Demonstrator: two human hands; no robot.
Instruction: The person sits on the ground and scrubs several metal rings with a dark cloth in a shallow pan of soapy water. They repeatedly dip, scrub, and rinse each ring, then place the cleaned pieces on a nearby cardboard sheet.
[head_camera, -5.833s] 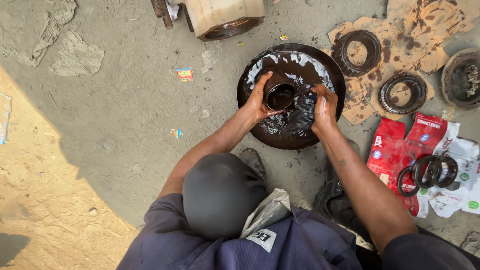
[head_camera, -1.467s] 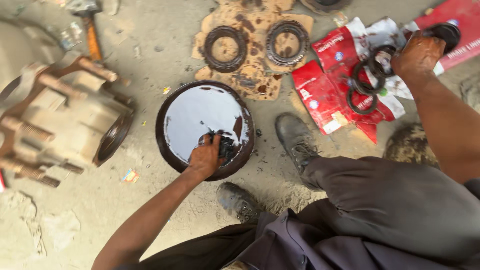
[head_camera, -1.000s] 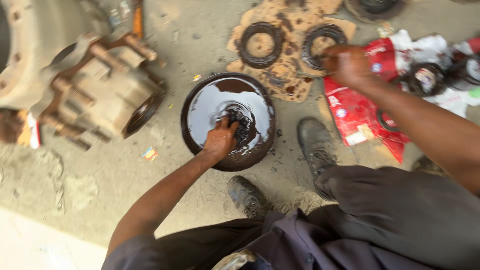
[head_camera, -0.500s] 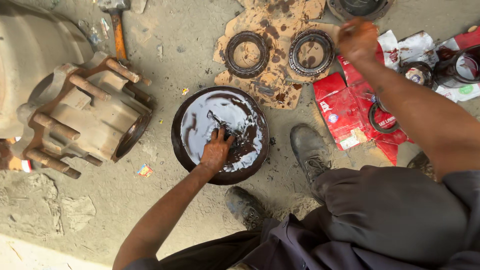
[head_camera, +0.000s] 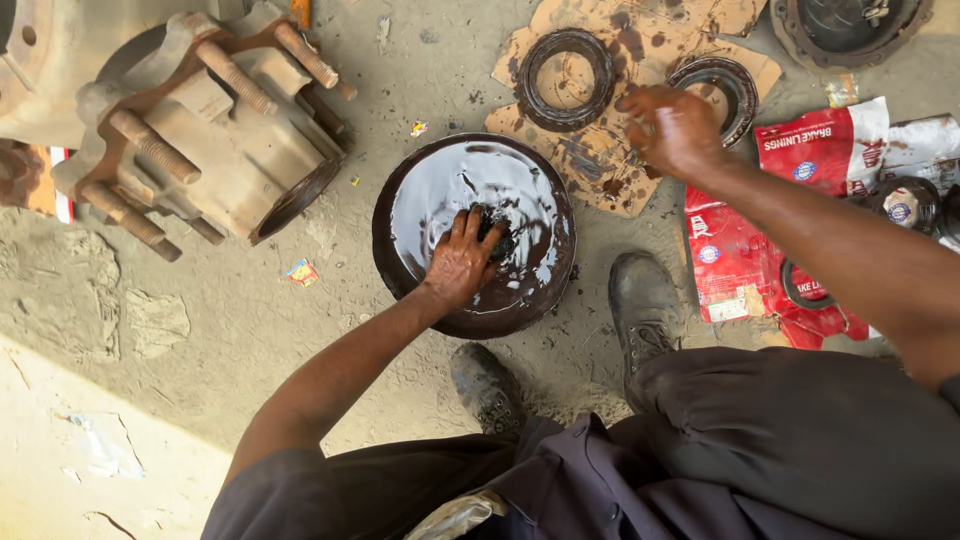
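Pressing down in a round dark pan (head_camera: 415, 190) of black grease, left hand (head_camera: 460, 262) — fingers spread and bent over a small dark lump (head_camera: 497, 240) near the pan's middle, palm smeared. Cannot tell what the lump is, nor whether the fingers truly grip it. Pan sitting on the dirt ground (head_camera: 250, 330), just ahead of two worn black shoes (head_camera: 640, 305); its surface glossy, streaked, reflecting pale light across the far half, thicker and darker along the near rim.

Hovering over a torn, oil-stained piece of cardboard (head_camera: 600, 160) beyond the pan's right side, right hand (head_camera: 672, 128) — fingers loosely curled, greasy, nothing clearly held; blurred, so cannot tell more. Lying on that cardboard, two dark rings: left ring (head_camera: 567, 66) near its far left corner, right ring (head_camera: 722, 86) just beside the right hand. Spread on the ground to the right of the cardboard, red packets (head_camera: 750, 250) with more dark round parts on them. Resting at the far left of the ground, a big rusty wheel hub (head_camera: 200, 120) with long studs, well apart from the pan.
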